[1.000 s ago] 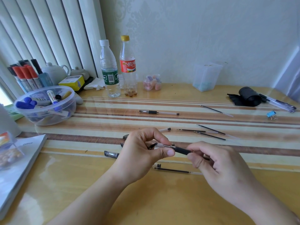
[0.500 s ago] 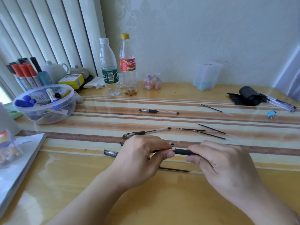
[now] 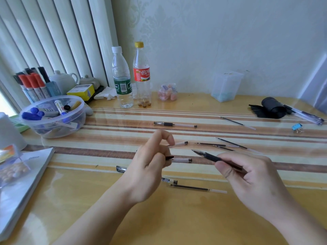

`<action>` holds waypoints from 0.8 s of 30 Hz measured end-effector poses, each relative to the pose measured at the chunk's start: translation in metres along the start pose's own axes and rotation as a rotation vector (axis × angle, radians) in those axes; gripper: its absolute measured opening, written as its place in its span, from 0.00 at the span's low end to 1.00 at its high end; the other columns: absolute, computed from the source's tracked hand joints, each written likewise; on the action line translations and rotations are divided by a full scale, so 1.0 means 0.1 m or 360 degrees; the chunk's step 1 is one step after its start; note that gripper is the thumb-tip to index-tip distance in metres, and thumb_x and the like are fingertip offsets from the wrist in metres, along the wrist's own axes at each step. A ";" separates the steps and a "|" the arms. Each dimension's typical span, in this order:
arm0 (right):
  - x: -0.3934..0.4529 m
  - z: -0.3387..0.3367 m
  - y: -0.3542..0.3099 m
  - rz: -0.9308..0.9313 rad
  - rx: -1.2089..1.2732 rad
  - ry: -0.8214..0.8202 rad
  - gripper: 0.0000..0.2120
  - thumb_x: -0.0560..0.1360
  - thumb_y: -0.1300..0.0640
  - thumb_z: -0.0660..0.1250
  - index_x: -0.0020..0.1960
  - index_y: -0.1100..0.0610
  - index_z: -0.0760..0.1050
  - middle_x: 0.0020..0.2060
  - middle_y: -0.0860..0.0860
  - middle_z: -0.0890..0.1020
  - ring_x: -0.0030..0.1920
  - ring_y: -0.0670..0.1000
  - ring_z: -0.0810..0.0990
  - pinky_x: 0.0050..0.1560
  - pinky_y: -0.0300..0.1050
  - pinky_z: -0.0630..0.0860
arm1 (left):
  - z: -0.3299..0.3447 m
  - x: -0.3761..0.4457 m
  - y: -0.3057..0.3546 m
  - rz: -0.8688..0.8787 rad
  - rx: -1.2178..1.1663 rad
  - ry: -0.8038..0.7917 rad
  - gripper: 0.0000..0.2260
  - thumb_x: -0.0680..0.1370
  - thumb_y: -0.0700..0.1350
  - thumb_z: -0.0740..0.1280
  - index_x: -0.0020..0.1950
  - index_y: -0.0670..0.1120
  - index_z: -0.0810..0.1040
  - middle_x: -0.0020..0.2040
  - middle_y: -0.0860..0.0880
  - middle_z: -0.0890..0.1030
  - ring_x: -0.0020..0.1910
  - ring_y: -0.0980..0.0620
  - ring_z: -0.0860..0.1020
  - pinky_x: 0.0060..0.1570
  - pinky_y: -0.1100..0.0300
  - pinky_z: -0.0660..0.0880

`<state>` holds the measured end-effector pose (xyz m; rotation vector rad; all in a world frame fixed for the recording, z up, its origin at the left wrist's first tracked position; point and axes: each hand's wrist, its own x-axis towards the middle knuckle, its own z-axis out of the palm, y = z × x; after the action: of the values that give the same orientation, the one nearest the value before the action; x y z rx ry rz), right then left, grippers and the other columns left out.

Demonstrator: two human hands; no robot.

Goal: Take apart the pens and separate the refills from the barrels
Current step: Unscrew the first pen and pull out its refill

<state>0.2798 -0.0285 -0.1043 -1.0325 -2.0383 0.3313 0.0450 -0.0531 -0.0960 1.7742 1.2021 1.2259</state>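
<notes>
Far left, near edge: white book (image 3: pixel 21 184) w/ a clear bag of small yellowish bits (image 3: pixel 12 167) lying on it.
Left, mid: clear bowl (image 3: pixel 53 119) holding blue and white markers. Behind it, a stand of red- and black-capped markers (image 3: pixel 32 84), white teapot (image 3: pixel 62 81), yellow box (image 3: pixel 81 91), crumpled tissue (image 3: pixel 106 93).
Far centre, by wall: water bottle (image 3: pixel 122 78), green label, white cap, upright; just right of it soda bottle (image 3: pixel 142 75), red label, yellow cap, upright, small brown bits at bottom. Then small jar (image 3: pixel 168 92) of pink and blue pieces.
Centre: whole pen (image 3: pixel 175 124) lying on striped part of counter (image 3: pixel 177 218), far of the hands.
Left hand (image 3: pixel 150 165): raised off counter, fingers curled, pinching a small dark piece; what it is, cannot tell. Partly hidden under this hand: clear barrels (image 3: pixel 182 160), ends showing on its right side.
Near centre: loose refill (image 3: pixel 196 188), flat on counter, near of both hands.
Right hand (image 3: pixel 247 177): thumb and fingers grip black-grip pen (image 3: pixel 210 157), tip pointing left and far, held above counter, apart from left hand.
Right, mid: three or so refills (image 3: pixel 228 144) lying close together; one more refill (image 3: pixel 237 122) farther back.
Far right: frosted plastic box (image 3: pixel 226 85) by wall; black roll (image 3: pixel 272 107) w/ bundle of pens (image 3: pixel 306 115) beside it; blue binder clip (image 3: pixel 297 127).
</notes>
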 end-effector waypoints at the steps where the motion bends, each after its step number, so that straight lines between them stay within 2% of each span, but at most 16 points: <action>1: 0.00 0.00 0.00 0.0000 -0.0003 0.0013 0.13 0.74 0.39 0.60 0.43 0.46 0.79 0.30 0.45 0.80 0.30 0.48 0.77 0.29 0.48 0.74 | -0.01 0.01 -0.03 -0.0025 -0.0005 -0.0022 0.12 0.73 0.37 0.50 0.53 0.46 0.66 0.32 0.49 0.64 0.35 0.43 0.61 0.38 0.66 0.67; 3: 0.00 -0.01 0.01 0.0011 -0.0020 0.0010 0.14 0.74 0.39 0.60 0.43 0.46 0.79 0.30 0.45 0.80 0.30 0.48 0.77 0.29 0.48 0.74 | 0.00 0.02 -0.06 -0.0043 -0.0036 -0.0040 0.10 0.77 0.39 0.53 0.57 0.48 0.65 0.37 0.50 0.71 0.40 0.45 0.69 0.43 0.64 0.69; 5: 0.00 -0.02 0.01 0.0020 -0.0033 0.0000 0.13 0.74 0.39 0.60 0.44 0.46 0.78 0.30 0.45 0.81 0.30 0.49 0.78 0.29 0.47 0.75 | 0.01 0.04 -0.06 -0.0064 -0.0164 0.0011 0.09 0.80 0.39 0.60 0.59 0.48 0.69 0.41 0.51 0.79 0.42 0.54 0.76 0.43 0.68 0.70; 8: 0.01 -0.02 0.00 0.0017 -0.0042 0.0012 0.12 0.73 0.38 0.61 0.46 0.44 0.78 0.33 0.43 0.82 0.31 0.48 0.79 0.30 0.47 0.76 | 0.01 0.06 -0.04 -0.0157 -0.0344 0.0096 0.08 0.76 0.40 0.67 0.55 0.46 0.77 0.42 0.50 0.84 0.45 0.59 0.82 0.41 0.71 0.73; 11: 0.01 -0.02 -0.02 0.0014 -0.0053 0.0002 0.12 0.73 0.38 0.61 0.48 0.43 0.77 0.35 0.42 0.83 0.32 0.46 0.80 0.30 0.46 0.76 | 0.02 0.05 -0.03 -0.0182 -0.0338 0.0058 0.07 0.75 0.43 0.67 0.52 0.47 0.80 0.41 0.52 0.85 0.44 0.59 0.83 0.39 0.69 0.74; 14: 0.00 -0.01 -0.03 0.0014 -0.0077 -0.0008 0.13 0.72 0.38 0.62 0.47 0.44 0.79 0.34 0.40 0.83 0.32 0.45 0.81 0.30 0.45 0.77 | 0.04 0.05 -0.02 -0.0165 -0.0270 -0.0010 0.06 0.77 0.38 0.67 0.52 0.45 0.80 0.41 0.53 0.85 0.45 0.57 0.83 0.39 0.67 0.74; 16: 0.00 -0.01 -0.03 0.0004 -0.0109 -0.0022 0.15 0.72 0.38 0.62 0.46 0.45 0.81 0.34 0.38 0.83 0.33 0.44 0.80 0.29 0.44 0.77 | 0.05 0.03 0.00 -0.0148 -0.0227 -0.0040 0.07 0.77 0.36 0.67 0.51 0.45 0.81 0.40 0.53 0.85 0.41 0.59 0.82 0.39 0.66 0.74; 18: 0.01 -0.02 -0.04 -0.0043 -0.0197 -0.0069 0.16 0.73 0.38 0.61 0.46 0.45 0.83 0.34 0.37 0.82 0.31 0.42 0.79 0.29 0.42 0.76 | 0.06 0.01 0.00 -0.0092 -0.0056 -0.0069 0.07 0.77 0.37 0.68 0.51 0.47 0.81 0.40 0.50 0.85 0.37 0.57 0.79 0.39 0.60 0.77; 20: 0.01 -0.02 -0.06 -0.0120 -0.0324 -0.0121 0.15 0.74 0.39 0.61 0.46 0.45 0.84 0.31 0.38 0.80 0.29 0.41 0.75 0.26 0.39 0.72 | 0.09 -0.02 0.00 -0.0006 0.0228 -0.0116 0.06 0.77 0.42 0.69 0.51 0.52 0.81 0.39 0.48 0.83 0.36 0.51 0.79 0.41 0.51 0.78; 22: 0.00 -0.01 -0.08 -0.0165 -0.0378 -0.0134 0.15 0.74 0.40 0.61 0.44 0.45 0.84 0.30 0.38 0.79 0.29 0.40 0.74 0.24 0.38 0.70 | 0.12 -0.03 0.02 0.0046 0.0345 -0.0121 0.06 0.76 0.43 0.69 0.50 0.54 0.81 0.37 0.50 0.82 0.35 0.52 0.79 0.41 0.53 0.77; 24: -0.01 0.02 -0.08 -0.0189 -0.0355 -0.0113 0.14 0.74 0.42 0.62 0.43 0.47 0.84 0.30 0.38 0.79 0.28 0.41 0.73 0.24 0.39 0.70 | 0.14 -0.04 0.04 0.0061 0.0356 -0.0091 0.07 0.76 0.40 0.70 0.50 0.52 0.82 0.35 0.52 0.82 0.33 0.56 0.80 0.39 0.59 0.78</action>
<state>0.2745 -0.0337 -0.1015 -1.0383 -2.2278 0.0806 0.0586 -0.0584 -0.0983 1.9884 1.3197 1.0893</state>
